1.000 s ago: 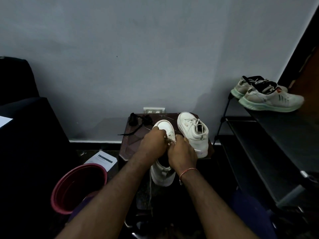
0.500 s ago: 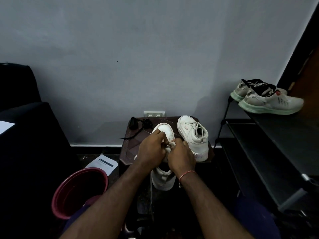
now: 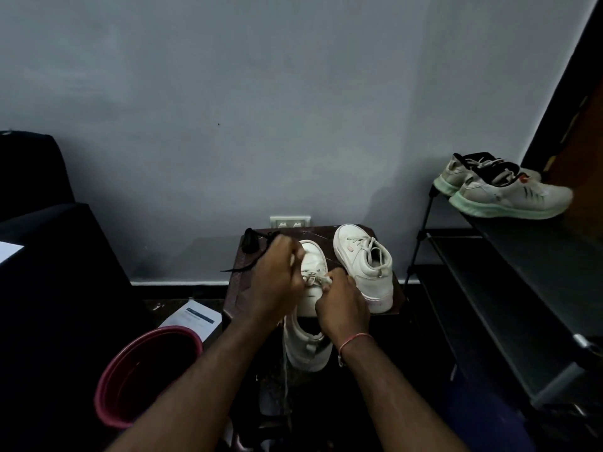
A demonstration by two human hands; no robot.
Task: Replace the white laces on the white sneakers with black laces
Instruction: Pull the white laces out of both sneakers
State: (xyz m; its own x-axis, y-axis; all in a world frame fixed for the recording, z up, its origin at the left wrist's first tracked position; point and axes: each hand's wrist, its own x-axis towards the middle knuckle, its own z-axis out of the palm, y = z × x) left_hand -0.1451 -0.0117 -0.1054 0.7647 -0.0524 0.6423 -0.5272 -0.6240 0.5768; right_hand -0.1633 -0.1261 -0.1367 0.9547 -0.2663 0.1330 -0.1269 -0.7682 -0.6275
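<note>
A: Near white low-top leather sneaker point(image 3: 311, 272) lies toe toward the wall, heel hanging off the front edge of the small dark brown counter point(image 3: 396, 290), toward the person. Long axis runs straight away from the body.

B: Laces?

A: White flat lace point(image 3: 312, 279) bunched over the eyelet row mid-shoe. Both hands sit right on it. Left hand point(image 3: 277, 275) comes in from the left side of the shoe, right hand point(image 3: 342, 300) from the right and nearer the heel.

B: Grip state?

A: Right grip looks pinched on the lace at the tongue. Left grip is curled tight by the eyelets; blurred, so can't tell if it's holding lace or just bracing the shoe.

B: Pull direction?

A: Judgement: lace has to come out across the shoe, side to side, working from the tongue end toward the toe. Right hand is better placed for the pull, left for steadying.

B: What's around?

A: Second white sneaker point(image 3: 363, 264), laced, just beside on the right, same heading. It crowds the right hand's sideways travel. Black laces point(image 3: 251, 243) in a loose heap at the counter's back left corner, behind the left hand, one end trailing off the edge.

B: Further out?

A: Red plastic bucket point(image 3: 143, 373) on the floor lower left, a printed paper sheet point(image 3: 195, 316) next to it. Dark metal shoe rack point(image 3: 522, 288) on the right with a pair of grey running shoes with mint soles point(image 3: 502, 194) on top. All well apart from the work.
</note>
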